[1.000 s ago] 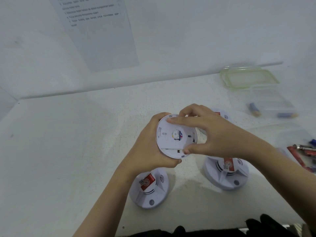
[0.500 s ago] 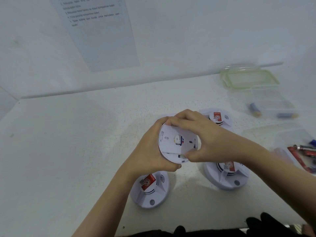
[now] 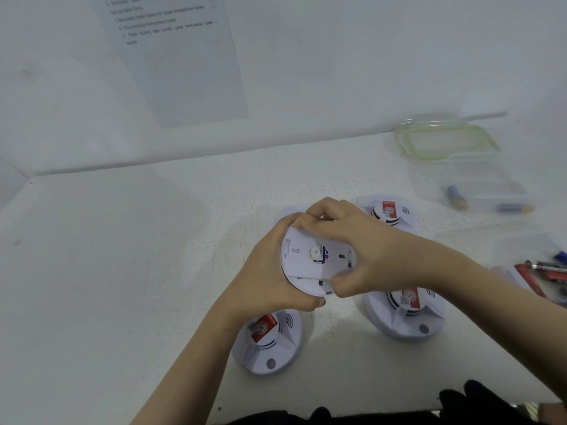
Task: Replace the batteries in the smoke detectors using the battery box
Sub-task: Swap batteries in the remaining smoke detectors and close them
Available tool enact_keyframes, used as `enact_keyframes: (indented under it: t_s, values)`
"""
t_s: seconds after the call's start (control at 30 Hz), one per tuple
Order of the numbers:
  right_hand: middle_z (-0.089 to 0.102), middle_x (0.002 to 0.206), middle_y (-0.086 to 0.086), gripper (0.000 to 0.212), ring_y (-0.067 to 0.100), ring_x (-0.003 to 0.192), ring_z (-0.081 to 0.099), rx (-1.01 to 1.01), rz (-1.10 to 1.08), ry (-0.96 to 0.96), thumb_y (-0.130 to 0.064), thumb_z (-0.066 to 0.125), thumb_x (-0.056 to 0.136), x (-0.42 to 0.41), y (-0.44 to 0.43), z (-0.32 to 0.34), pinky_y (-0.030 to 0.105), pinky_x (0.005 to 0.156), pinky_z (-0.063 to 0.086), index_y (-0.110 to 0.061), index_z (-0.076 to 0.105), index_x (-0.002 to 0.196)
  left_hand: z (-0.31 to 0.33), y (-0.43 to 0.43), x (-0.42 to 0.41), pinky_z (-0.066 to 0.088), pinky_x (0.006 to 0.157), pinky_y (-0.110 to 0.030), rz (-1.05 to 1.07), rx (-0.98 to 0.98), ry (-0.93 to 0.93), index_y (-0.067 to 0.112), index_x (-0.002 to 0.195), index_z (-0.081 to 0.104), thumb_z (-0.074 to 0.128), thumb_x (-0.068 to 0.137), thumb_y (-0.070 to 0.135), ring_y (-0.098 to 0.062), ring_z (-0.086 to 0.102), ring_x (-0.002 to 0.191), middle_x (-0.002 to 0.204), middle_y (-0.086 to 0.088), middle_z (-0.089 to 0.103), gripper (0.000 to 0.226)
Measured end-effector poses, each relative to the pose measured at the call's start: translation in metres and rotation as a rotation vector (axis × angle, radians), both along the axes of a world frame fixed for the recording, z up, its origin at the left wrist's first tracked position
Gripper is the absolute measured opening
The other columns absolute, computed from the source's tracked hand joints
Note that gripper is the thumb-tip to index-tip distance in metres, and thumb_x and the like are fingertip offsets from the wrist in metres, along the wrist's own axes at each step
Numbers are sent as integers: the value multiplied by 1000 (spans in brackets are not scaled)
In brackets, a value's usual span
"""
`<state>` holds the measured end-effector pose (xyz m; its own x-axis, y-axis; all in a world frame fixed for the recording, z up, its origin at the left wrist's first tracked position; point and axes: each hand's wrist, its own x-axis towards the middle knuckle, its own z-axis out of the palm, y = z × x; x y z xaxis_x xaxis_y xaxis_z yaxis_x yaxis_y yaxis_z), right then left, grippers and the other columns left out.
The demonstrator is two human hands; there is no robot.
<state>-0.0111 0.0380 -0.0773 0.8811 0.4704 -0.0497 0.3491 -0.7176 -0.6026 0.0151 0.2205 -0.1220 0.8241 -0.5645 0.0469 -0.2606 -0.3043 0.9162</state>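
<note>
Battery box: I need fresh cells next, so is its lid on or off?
Off. The green-rimmed lid lies behind the clear battery box, apart from it; two batteries show inside.

Smoke detectors: 4 countable.
- held detector [image 3: 310,256]: 1
- on table [image 3: 122,271]: 3, namely front-left detector [image 3: 270,345], front-right detector [image 3: 405,317], rear-right detector [image 3: 388,211]
- pale shape behind hands: cannot tell whether fifth unit

Batteries in clear box [image 3: 484,176]: 2, namely left battery [image 3: 457,196], right battery [image 3: 515,207].
Clear box: 1.
Green-rimmed lid [image 3: 491,142]: 1.
Hands: 2, namely left hand [image 3: 270,271], right hand [image 3: 368,250].
Printed sheet [image 3: 184,65] on wall: 1.
Loose red and blue items [image 3: 546,271] at right edge: count unclear.
</note>
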Motion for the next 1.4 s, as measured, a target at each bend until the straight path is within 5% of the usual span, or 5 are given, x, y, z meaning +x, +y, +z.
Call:
enact_keyframes:
  t_s: [0.67,1.07,1.2,1.3,1.4]
  values:
    - [29,113,-21,78,-9,113,24,-42,46,4,-20,74,68,2,-2,4,7,86,30,-29,39,136,-2,-1,0,55,79,-25,-7,-23,31,28,126,49,84,51,2,-8,64,102,112,13,63,86]
    - [22,122,-19,78,6,116,22,-120,40,-146,-30,67,69,-3,-4,1,15,93,25,-34,31,138,-2,0,2,52,80,-20,16,-43,-34,28,125,48,84,50,1,-7,61,107,116,16,60,87]
    - [-7,147,-26,80,3,140,-1,132,-53,-106,-35,65,67,-5,-8,-8,29,105,20,-51,28,136,9,0,6,51,84,-22,3,-76,-86,17,127,47,82,49,2,-10,59,111,120,10,59,87]
    - [9,147,-32,80,-6,140,1,397,-97,-37,-34,80,68,-6,-3,-12,17,110,23,-46,38,134,14,-1,6,51,85,-23,5,-68,-118,15,129,46,81,49,4,-13,58,113,120,8,58,87]
    - [30,136,-37,78,-12,136,13,527,-123,32,-26,84,65,-7,3,-12,-1,98,25,-41,45,130,17,0,3,52,84,-21,14,-74,-109,24,131,44,81,48,5,-8,58,113,120,16,57,92]
